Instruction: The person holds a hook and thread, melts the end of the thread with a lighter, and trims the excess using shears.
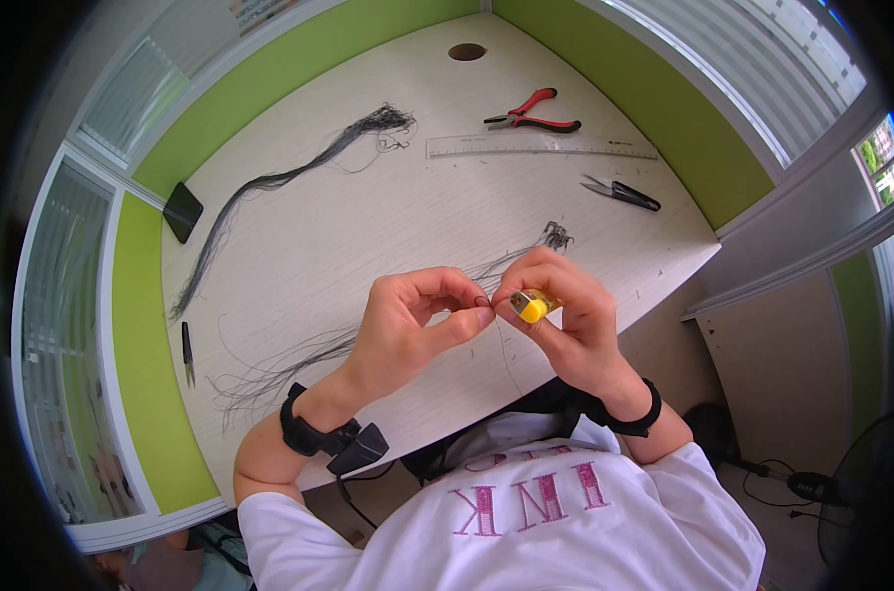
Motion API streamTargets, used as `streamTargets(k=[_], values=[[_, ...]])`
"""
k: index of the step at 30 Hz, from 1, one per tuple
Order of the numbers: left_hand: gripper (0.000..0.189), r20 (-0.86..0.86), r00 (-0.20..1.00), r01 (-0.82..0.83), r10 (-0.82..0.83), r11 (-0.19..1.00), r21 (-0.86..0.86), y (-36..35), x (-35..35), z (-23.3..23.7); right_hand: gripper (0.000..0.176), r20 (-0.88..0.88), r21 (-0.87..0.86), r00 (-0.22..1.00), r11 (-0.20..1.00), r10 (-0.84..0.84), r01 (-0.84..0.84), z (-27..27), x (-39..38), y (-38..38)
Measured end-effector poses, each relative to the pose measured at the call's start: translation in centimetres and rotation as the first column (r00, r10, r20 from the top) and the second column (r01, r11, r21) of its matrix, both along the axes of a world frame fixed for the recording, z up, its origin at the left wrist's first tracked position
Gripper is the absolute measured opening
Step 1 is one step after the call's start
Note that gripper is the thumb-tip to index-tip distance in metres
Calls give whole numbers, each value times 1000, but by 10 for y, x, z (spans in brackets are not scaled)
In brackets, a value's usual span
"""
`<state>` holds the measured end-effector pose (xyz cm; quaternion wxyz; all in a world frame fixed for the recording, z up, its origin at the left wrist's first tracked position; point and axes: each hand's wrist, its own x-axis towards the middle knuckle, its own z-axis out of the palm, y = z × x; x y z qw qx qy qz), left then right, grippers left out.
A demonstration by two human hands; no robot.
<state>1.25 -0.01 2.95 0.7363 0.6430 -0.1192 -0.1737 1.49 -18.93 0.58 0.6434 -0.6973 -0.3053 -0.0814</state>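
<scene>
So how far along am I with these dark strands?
The far bundle lies gathered at one end, so perhaps done. In work: both hands, left and right, meet at a fine strand, the right holding a yellow lighter. Left, probably: the nearer bundle, spread loose behind them. I can't count it.

a dark strand [482,300] pinched in the left hand [398,320] is too fine to trace at the fingertips, where skin covers part of it. fingers of the right hand [573,320] wrap a yellow-ended object [533,307], masking much of its body. the long wire-like bundle [314,357] passes out of sight behind both hands. print on the clear ruler [541,147], far right, is too small to read, and dark specks [637,295] on the tabletop [299,222] defy naming. shirt folds swallow some pink lettering [536,497]. at near left, the bottom edge cuts off another person [171,563]; at near right, dark rounding hides part of a fan [865,492].
</scene>
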Motion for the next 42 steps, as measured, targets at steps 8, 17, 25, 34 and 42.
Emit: streamTargets(k=[8,17,25,34,42], values=[[10,48,999,-2,0,999,42,0,0,0,11,-149,-19,989,1000,-1,-2,-2,-3,1],[7,-45,997,-57,59,997,42,-3,1,3,46,-623,117,768,988,152,-100,-5,-13,-6],[17,-269,956,53,-116,971,-233,4,6,-2,13,-232,289,967,957,106,-35,8,-5,1],[19,-309,928,132,-209,958,-253,3,6,-4,17,-41,159,997,985,72,-64,0,3,0],[19,-272,943,132,-192,966,-224,3,6,-3,15,-10,15,998,998,58,-58,3,1,2]])
